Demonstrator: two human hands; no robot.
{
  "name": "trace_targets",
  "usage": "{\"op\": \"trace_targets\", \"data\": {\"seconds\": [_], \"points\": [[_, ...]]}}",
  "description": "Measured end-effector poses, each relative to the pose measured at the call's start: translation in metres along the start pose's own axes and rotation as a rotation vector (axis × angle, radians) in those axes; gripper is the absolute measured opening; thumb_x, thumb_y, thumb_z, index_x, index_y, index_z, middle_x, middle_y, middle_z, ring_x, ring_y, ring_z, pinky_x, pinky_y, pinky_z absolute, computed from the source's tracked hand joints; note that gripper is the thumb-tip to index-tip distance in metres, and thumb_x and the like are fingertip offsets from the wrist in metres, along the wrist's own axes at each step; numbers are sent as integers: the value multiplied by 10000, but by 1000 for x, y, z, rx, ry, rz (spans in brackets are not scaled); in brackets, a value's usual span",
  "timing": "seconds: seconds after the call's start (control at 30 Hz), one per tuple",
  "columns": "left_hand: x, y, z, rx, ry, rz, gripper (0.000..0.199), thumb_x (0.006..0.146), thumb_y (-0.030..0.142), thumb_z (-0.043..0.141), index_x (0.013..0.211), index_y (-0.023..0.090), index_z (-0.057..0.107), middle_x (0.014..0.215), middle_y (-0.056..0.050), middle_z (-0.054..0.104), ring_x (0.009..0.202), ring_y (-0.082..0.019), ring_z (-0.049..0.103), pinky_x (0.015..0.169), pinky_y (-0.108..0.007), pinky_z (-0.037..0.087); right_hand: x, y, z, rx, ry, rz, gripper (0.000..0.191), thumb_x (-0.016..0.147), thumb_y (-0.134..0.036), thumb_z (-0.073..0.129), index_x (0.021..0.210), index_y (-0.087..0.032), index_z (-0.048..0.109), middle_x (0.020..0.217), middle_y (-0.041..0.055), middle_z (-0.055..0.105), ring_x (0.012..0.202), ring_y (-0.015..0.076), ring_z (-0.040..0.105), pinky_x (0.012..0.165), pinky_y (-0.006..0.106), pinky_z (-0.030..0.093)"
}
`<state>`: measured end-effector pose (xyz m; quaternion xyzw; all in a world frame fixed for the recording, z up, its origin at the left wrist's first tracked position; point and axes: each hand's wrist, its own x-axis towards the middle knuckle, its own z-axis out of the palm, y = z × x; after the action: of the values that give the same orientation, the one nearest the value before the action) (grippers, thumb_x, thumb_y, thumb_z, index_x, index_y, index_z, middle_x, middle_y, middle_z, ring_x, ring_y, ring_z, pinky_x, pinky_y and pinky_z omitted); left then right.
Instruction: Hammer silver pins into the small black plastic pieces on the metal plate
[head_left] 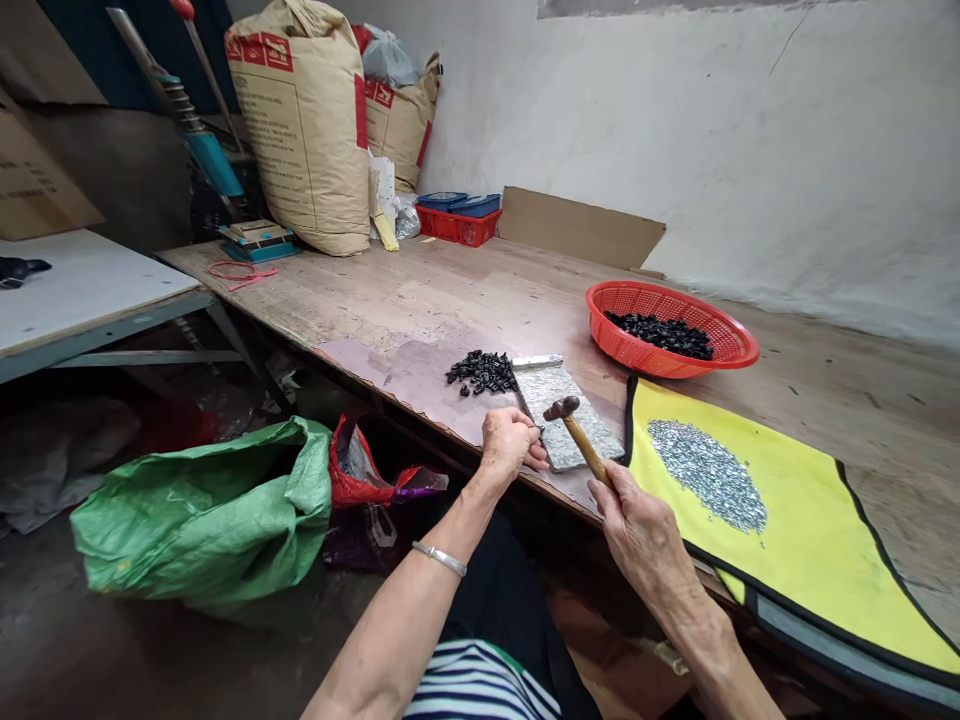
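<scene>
A: Hands?
B: Right hand (639,515) closed round the hammer (589,450), its head over the slab (566,415). Left hand (514,440) narrow, pinching a tiny dark piece (541,431) at the slab's near left edge.
A: Parts?
B: Black pile (481,372) beside the slab, more black parts (660,334) in the red basket (611,345). Silver bits (709,475) on yellow cloth (817,530), right.
A: Any writing?
B: Front sack (300,130): red panels, printed lines, too small to read. Carton (37,180) far left: faint print, can't read it either.
</scene>
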<state>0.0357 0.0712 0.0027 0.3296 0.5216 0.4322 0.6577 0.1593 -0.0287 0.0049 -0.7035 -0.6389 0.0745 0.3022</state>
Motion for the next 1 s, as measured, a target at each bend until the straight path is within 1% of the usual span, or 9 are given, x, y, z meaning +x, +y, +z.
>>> {"op": "trace_targets", "data": {"seconds": [0.2,0.33,0.4,0.53,0.6,0.77,0.9,0.93,1.0], "points": [[2,2,-1,6,-8,-13,195,667,-23,507,574,140,454,339,18,482,301,-126,504,401,-289,519,0,-4,-3,-108,-43,-43,333,859,-314,328,986,-160,595,706,73,632,574,210,597,521,291,406],[3,2,-1,15,-19,-28,184,661,1,548,576,140,462,334,17,480,315,-134,516,410,-301,529,1,-10,-9,-72,124,-137,342,890,-310,361,1103,-154,578,953,108,670,749,213,639,622,285,455],[3,2,-1,17,-22,-28,180,656,9,561,578,140,464,338,21,480,319,-132,519,419,-305,535,-1,-13,-7,-118,189,-141,364,903,-302,368,1171,-142,556,994,122,665,769,216,638,631,288,455],[2,3,-1,19,-19,-17,193,651,-9,542,566,140,455,338,24,478,304,-125,508,410,-289,528,-4,-14,1,-407,-39,-52,318,872,-174,399,1131,-158,583,744,76,654,529,173,574,471,254,328],[1,3,-1,17,-21,-14,194,653,-18,519,562,140,452,336,22,478,298,-126,504,399,-286,523,-5,-13,1,-463,-96,-44,296,859,-148,420,1098,-173,592,708,54,643,501,154,555,459,242,282],[4,2,-2,11,-39,-19,182,657,-19,499,583,142,455,344,19,486,309,-134,513,383,-293,518,-1,-17,-20,-333,132,-138,318,898,-260,374,1088,-154,606,786,80,676,522,165,572,479,265,341],[5,1,-2,11,-45,-23,180,663,3,536,585,143,457,335,20,480,304,-141,510,381,-309,517,1,-25,-25,-182,319,-194,374,922,-322,362,1186,-151,564,1004,110,672,765,207,645,636,278,457],[5,0,-2,10,-44,-22,180,663,8,544,582,143,457,336,17,482,307,-145,514,381,-310,517,0,-26,-21,-189,331,-185,376,924,-314,363,1201,-147,555,1010,116,670,786,212,646,654,282,464],[6,0,-2,9,-39,-17,184,658,6,545,575,143,455,342,13,489,307,-144,514,378,-306,515,-2,-24,-10,-302,246,-142,352,915,-268,373,1179,-147,572,882,107,686,653,208,639,567,287,447]]}}
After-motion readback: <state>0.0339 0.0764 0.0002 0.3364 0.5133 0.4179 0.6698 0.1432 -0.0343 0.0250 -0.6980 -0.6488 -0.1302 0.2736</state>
